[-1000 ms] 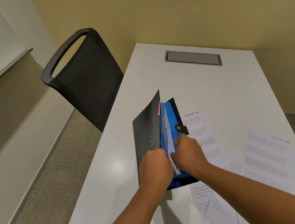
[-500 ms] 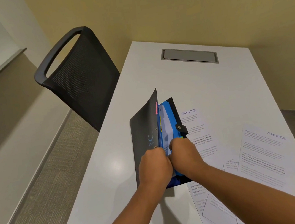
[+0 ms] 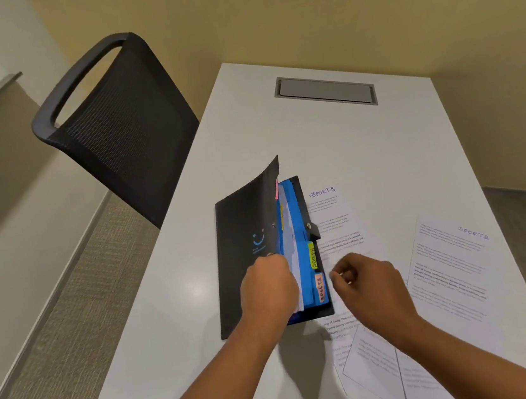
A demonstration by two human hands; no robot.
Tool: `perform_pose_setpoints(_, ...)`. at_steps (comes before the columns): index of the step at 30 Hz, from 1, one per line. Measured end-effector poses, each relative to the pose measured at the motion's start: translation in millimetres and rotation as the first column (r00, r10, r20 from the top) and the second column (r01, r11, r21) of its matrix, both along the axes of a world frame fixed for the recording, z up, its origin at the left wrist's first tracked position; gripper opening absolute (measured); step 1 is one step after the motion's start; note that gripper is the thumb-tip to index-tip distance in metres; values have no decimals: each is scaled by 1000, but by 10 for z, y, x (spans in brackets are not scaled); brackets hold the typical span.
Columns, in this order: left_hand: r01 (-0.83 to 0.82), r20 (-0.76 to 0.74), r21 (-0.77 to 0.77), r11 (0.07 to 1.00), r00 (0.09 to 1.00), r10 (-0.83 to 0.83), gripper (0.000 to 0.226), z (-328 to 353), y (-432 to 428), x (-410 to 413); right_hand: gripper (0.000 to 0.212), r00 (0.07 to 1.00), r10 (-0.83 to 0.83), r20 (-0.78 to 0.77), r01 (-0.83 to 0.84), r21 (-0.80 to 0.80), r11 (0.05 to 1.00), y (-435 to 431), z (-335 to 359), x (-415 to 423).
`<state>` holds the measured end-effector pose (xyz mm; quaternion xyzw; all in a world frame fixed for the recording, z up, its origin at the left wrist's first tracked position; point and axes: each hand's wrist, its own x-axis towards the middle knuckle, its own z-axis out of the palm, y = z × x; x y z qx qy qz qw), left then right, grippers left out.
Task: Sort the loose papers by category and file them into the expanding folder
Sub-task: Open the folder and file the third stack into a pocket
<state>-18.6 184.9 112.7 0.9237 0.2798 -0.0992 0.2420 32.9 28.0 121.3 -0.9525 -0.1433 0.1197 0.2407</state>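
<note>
White table carries the expanding folder near its middle, with the black cover lifted and the blue pockets showing a yellow tab and an orange tab. At the folder's 6 o'clock end the left hand grips the cover edge. Just beside it, at 3 o'clock, the right hand hovers with fingers curled on nothing visible. The loose papers headed SPORTS lie from 3 to 5 o'clock. A grey hatch is at 12 o'clock and a black chair at 10 o'clock.
</note>
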Motion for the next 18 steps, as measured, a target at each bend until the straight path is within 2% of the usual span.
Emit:
perform_pose_setpoints(5,27,-65,62,998,998,-23,25,-221,-22,24,6,996,-82,-42,82,-15,997,-536,-167,3)
perform_pose_setpoints(13,97,-282,162,982,958,-48,26,-751,-7,65,10,983,-83,-166,65,-114,991,-1389,-519,-17)
perform_pose_setpoints(16,104,-336,164,981,941,-44,36,-953,-110,70,11,979,-79,-186,52,-144,988,-1695,-676,2)
perform_pose_setpoints(18,105,-359,128,986,932,-53,42,-1075,-184,34,4,977,-80,-197,49,-159,986,-1880,-771,15)
